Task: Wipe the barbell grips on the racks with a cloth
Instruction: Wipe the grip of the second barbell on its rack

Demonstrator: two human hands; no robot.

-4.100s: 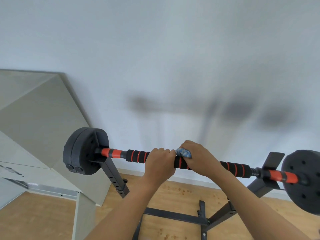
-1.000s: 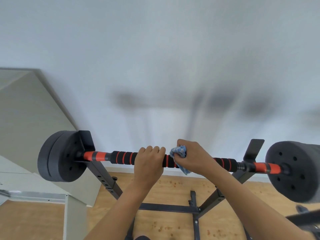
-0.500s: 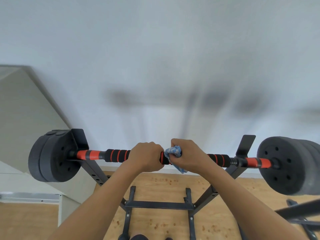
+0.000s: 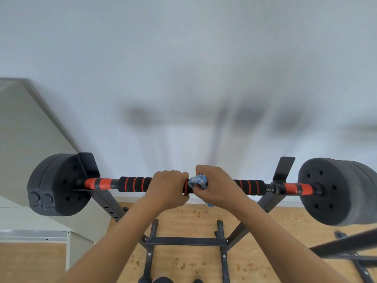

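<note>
Head view: looking down along two bare forearms to a bar (image 4: 134, 184) lying level across a rack (image 4: 106, 203).
Bar: black foam grips (image 4: 252, 187) with orange rings cover its middle. Plain orange sleeves follow toward each end.
Plates: a dark left stack (image 4: 55, 186) and a dark right stack (image 4: 330, 190) sit on the bar's two ends.
Left hand (image 4: 167, 186): curled over the top of the bar just left of its middle, fingers wrapped round the foam. It holds no cloth.
Right hand (image 4: 218, 186): curled over the bar just right of its middle, clamping the cloth against the foam.
Cloth (image 4: 197, 180): blue and white, bunched on the bar between the two hands. It bulges out at the right hand's thumb side, and one corner hangs just below the bar.
Hands: close together on the bar. A short strip of foam with one orange ring shows between them.
Rack uprights: black, slanting down from under the bar, joined by a low crossbar.
Wall (image 4: 183, 58): plain and pale, behind the bar.
Floor (image 4: 183, 262): light wood, below the bar.
</note>
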